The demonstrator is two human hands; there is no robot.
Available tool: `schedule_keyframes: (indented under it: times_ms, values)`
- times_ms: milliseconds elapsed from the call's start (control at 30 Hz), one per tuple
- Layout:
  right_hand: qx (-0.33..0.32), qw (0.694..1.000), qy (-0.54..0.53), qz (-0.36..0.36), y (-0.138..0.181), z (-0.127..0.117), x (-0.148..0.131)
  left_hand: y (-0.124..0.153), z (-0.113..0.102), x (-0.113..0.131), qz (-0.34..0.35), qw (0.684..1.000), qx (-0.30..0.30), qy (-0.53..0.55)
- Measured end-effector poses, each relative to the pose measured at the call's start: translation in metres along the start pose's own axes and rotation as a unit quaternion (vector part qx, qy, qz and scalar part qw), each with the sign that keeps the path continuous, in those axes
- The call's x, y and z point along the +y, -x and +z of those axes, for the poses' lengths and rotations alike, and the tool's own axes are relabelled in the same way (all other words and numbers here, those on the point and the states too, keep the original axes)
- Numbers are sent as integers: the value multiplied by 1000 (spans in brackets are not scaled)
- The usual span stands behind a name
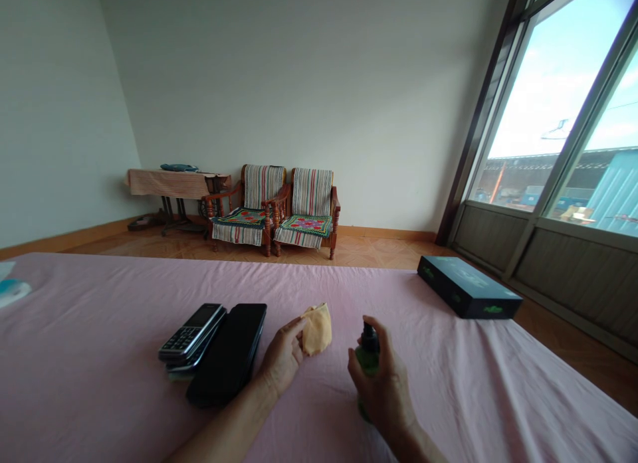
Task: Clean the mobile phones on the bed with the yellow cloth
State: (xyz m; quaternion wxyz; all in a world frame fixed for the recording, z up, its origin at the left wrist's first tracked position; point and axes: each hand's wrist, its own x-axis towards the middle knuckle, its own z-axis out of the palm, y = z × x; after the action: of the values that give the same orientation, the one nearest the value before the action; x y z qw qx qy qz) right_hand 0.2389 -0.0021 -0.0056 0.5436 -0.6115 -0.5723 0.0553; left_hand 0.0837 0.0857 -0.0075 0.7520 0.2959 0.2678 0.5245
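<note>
Between the thumb and fingers of my left hand (283, 358) is a small folded yellow cloth (317, 330), held up above the pink sheet. My right hand (386, 380) wraps around a green spray bottle (367, 363) with a black pump top, its index finger resting on the pump. The bottle stands a little to the right of the cloth, apart from it. Left of my left hand lies a long black phone or case (232, 357). Beside that, a keypad phone (193, 331) rests on top of other phones in a small stack; the lower ones are mostly hidden.
The pink sheet (124, 396) covers the surface before me. A dark flat box (468, 287) sits near its right edge. Something white and blue (14, 290) lies at the far left. Beyond are two wooden chairs (305, 210), a cloth-covered table (167, 183) and a large window (548, 117).
</note>
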Motion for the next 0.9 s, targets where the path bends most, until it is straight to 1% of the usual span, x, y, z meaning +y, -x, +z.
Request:
schedule_keyframes:
  times_ms: [233, 467, 633, 700, 767, 900]
  values:
    - [-2, 1000, -4, -14, 0, -3, 2, 0, 0, -1, 5, 1000, 9, 0]
    - [-21, 998, -9, 54, -5, -14, -3, 0, 0, -2, 32, 999, 33, 6]
    - [-2, 994, -23, 106, -9, -12, -7, -2, -3, -6, 41, 998, 43, 14]
    - [0, 995, -20, 102, -16, -8, -9, -4, -5, -8, 48, 998, 44, 15]
    - [-2, 997, -23, 79, -28, -1, -10, -5, -6, -10, 56, 997, 45, 14]
    - [-20, 998, -53, 24, -65, 25, -6, -4, -9, -11, 69, 997, 38, 3]
